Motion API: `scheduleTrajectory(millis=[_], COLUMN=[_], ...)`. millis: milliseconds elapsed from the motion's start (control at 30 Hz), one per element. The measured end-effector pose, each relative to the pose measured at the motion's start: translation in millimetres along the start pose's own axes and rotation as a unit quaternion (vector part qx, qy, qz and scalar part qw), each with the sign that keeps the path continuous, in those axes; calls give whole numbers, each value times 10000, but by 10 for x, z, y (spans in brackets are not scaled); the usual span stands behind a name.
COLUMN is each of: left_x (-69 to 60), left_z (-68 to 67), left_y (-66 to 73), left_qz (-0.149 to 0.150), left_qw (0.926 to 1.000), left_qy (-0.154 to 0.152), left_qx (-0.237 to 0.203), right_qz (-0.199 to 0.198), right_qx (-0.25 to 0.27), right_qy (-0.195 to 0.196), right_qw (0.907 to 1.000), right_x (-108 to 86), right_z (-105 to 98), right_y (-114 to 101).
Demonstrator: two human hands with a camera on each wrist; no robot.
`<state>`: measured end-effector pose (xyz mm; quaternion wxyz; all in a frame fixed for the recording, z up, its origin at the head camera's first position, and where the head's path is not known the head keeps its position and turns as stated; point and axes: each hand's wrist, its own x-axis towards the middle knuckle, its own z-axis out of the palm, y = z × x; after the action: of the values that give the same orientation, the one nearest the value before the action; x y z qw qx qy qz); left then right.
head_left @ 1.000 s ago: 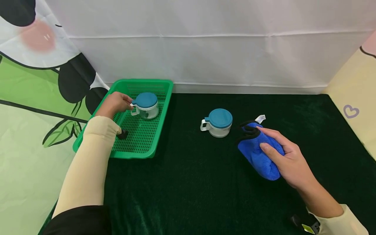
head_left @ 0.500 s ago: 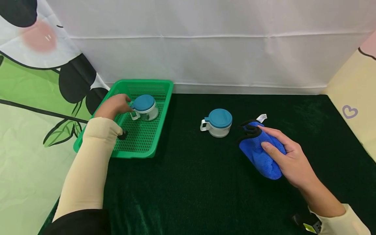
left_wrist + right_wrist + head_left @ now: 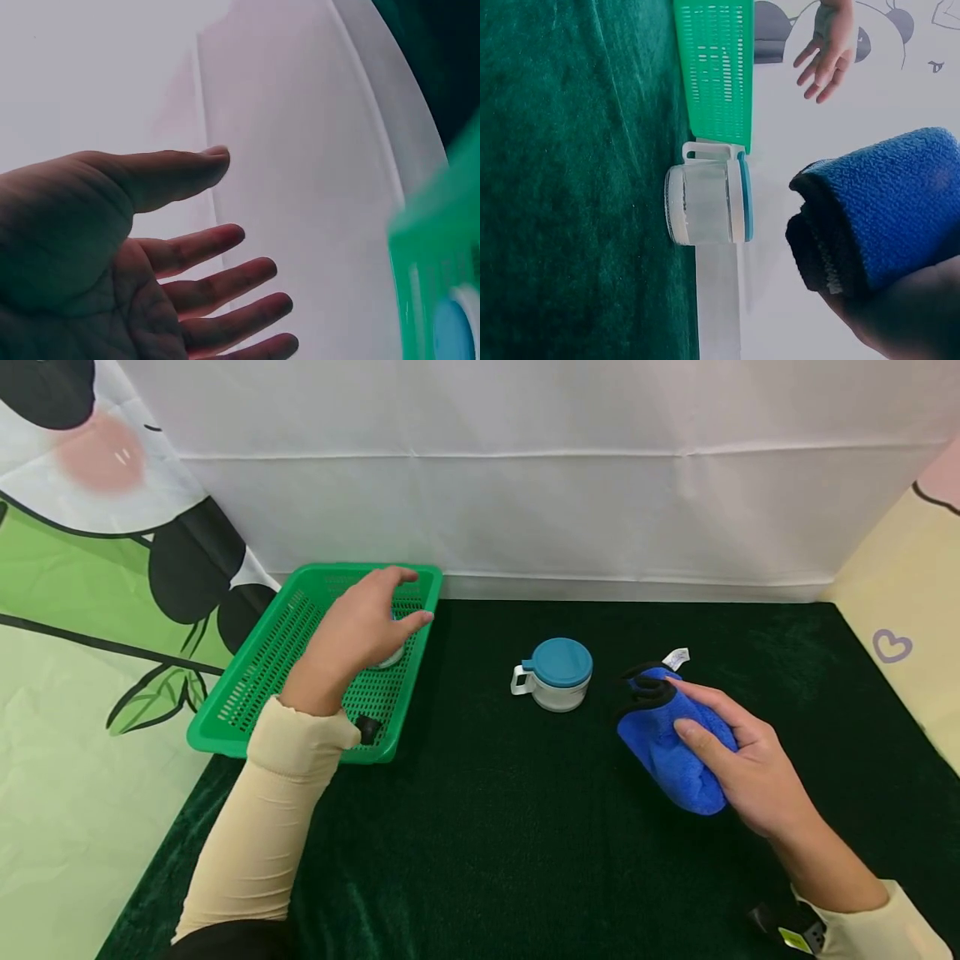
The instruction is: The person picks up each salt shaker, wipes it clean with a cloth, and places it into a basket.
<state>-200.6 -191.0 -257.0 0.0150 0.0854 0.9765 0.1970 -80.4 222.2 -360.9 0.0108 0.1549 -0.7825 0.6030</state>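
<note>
My left hand (image 3: 356,631) hovers over the green basket (image 3: 247,693), fingers spread and holding nothing; the left wrist view shows its bare palm (image 3: 142,300). Beneath it in the basket stands a lidded jar, mostly hidden by the hand in the head view; part of its blue lid (image 3: 452,330) shows in the left wrist view. A second jar (image 3: 561,675), clear with a blue lid and white handle, stands upright on the dark green cloth. To its right, my right hand (image 3: 750,768) grips a folded blue towel (image 3: 671,747) with black edging and a white tag.
The green velvet cloth (image 3: 480,843) covers the table. A white sheet (image 3: 525,510) hangs behind it, with a panda-printed sheet (image 3: 97,577) on the left and a cream one (image 3: 900,577) on the right. The basket's right rim lies left of the second jar.
My left hand has let go of the jar in the basket, risen and moved right above it, fingers spreading. The right hand with the towel has shifted slightly right.
</note>
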Motion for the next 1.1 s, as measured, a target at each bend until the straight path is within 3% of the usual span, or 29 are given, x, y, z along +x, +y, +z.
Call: scheduleTrajectory(millis=[200, 300, 433, 600, 767, 900, 1100], left_x=[-109, -136, -105, 32, 184, 266, 293], left_z=[340, 538, 820, 1155, 1410, 1543, 1685], left_y=[338, 463, 554, 534, 441, 386, 299], left_qz=[599, 833, 892, 774, 581, 567, 565], left_qw=[9980, 9962, 9946, 9916, 9856, 9822, 9797], left_qy=[137, 9, -326, -863, -1248, -1268, -878], left_qx=[-138, -248, -407, -578, -980, -1264, -1714], right_qz=[-25, -33, -6, 6, -5, -20, -41], right_qx=[284, 395, 487, 466, 495, 536, 575], right_qy=[39, 89, 112, 134, 159, 167, 163], right_qw=[9996, 9992, 9987, 9988, 9986, 9984, 9982], right_x=[13, 21, 27, 23, 19, 12, 7], right_z=[-53, -83, -115, -142, -156, -150, -137], right_y=[11, 16, 12, 5, 10, 14, 20])
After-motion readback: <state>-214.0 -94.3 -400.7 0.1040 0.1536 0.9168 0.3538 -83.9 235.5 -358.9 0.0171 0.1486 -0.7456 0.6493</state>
